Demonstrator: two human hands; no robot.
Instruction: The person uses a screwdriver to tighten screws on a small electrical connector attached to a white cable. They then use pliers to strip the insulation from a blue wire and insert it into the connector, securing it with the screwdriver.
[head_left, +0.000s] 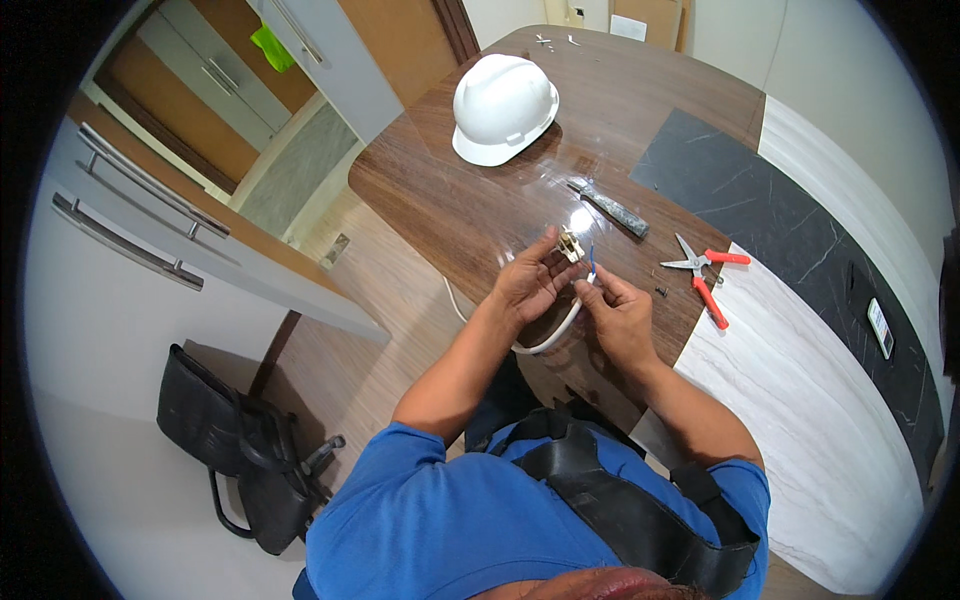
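Above the near part of the wooden table, my left hand (526, 285) pinches a small white plug piece with brass-coloured metal parts (570, 246) between thumb and fingers. Just to its right, my right hand (620, 318) grips a white cable (560, 334) close to its stripped end. A blue wire (592, 258) sticks up out of that end, beside the plug piece. The cable curves down under my hands and off the table's left edge. Whether wire and plug piece touch, I cannot tell.
A white hard hat (500, 108) stands farther back. Beyond my hands lies a grey-handled knife (612, 210). Spread red-handled snips (706, 266) and small screws (660, 291) lie to the right. A phone (880, 328) rests far right; a black chair (240, 440) is at left.
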